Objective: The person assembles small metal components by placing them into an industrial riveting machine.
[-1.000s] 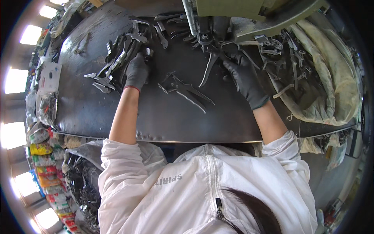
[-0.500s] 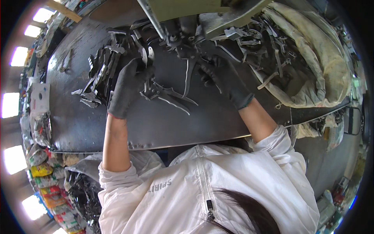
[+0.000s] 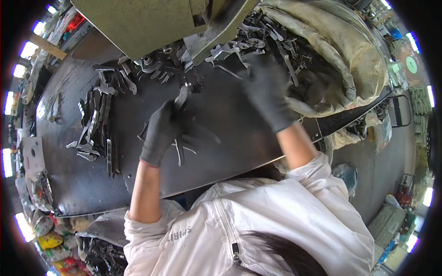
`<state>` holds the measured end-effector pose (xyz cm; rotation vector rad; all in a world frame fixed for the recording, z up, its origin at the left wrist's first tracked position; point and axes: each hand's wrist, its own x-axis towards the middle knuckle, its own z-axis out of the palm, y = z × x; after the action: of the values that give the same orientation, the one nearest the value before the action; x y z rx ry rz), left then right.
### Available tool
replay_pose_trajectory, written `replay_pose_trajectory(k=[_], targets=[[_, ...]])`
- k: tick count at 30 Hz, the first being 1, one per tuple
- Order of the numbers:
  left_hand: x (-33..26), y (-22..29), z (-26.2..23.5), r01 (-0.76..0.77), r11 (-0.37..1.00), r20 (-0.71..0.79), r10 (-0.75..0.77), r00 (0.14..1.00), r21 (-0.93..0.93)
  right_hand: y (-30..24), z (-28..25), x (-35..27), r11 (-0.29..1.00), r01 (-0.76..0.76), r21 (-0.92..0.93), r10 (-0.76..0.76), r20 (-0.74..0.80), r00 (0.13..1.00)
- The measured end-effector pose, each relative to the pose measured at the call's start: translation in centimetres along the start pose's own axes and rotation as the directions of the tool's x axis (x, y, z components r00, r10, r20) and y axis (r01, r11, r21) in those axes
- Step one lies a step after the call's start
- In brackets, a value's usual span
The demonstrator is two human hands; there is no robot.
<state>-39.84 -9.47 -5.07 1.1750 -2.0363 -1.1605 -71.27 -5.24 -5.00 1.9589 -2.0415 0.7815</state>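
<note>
My left hand (image 3: 161,131), in a dark grey glove, is closed round a flat metal lever (image 3: 182,95) that sticks up past the fingers toward the machine. Plier-like metal handles (image 3: 179,151) show just right of and below that hand, partly hidden by it and blurred. My right hand (image 3: 267,94), gloved the same way, is at the left edge of a pale sack (image 3: 363,69) of metal parts. Motion smears its fingers, so I cannot tell whether it holds anything. A curved metal handle (image 3: 226,70) is beside its fingertips.
A green machine (image 3: 147,27) overhangs the dark metal table (image 3: 221,156) at the far side, with small metal parts (image 3: 161,69) beneath it. Left of my left hand lies a pile of metal levers (image 3: 97,115). The table's front edge runs close to my body.
My right hand has moved from the machine's working spot to the sack. The plier-like piece at that spot is gone from there. The view has shifted, showing more of the machine.
</note>
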Motion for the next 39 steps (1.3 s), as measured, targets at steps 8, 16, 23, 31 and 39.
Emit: replay_pose_trajectory(k=[8, 16, 23, 31, 39], targets=[[-0.2, -1.8, -1.8, 0.337, 0.940, -0.051, -0.340, 0.939, -0.057, 15.2, -2.5, 3.0, 0.938, -0.090, -0.336, 0.100, 0.011, 0.995], [1.9, 0.6, -0.3, 0.170, 0.904, 0.076, -0.152, 0.985, -0.393, -3.1, -3.9, 0.5, 0.103, -0.565, 0.819, 0.234, 0.532, 0.814], [3.5, 1.5, -0.9, 0.274, 0.924, 0.127, -0.249, 0.960, -0.266, -8.6, 0.5, 2.5, 0.009, -0.661, 0.751, 0.088, 0.657, 0.748], [4.8, 1.7, -1.7, 0.319, 0.878, 0.247, -0.241, 0.939, -0.357, -8.2, 4.6, 2.1, 0.271, -0.578, 0.769, 0.112, 0.572, 0.813], [5.5, 1.1, -1.8, 0.248, 0.941, 0.289, -0.177, 0.941, -0.231, -7.7, 5.8, 2.5, 0.390, -0.556, 0.734, 0.097, 0.568, 0.817]])
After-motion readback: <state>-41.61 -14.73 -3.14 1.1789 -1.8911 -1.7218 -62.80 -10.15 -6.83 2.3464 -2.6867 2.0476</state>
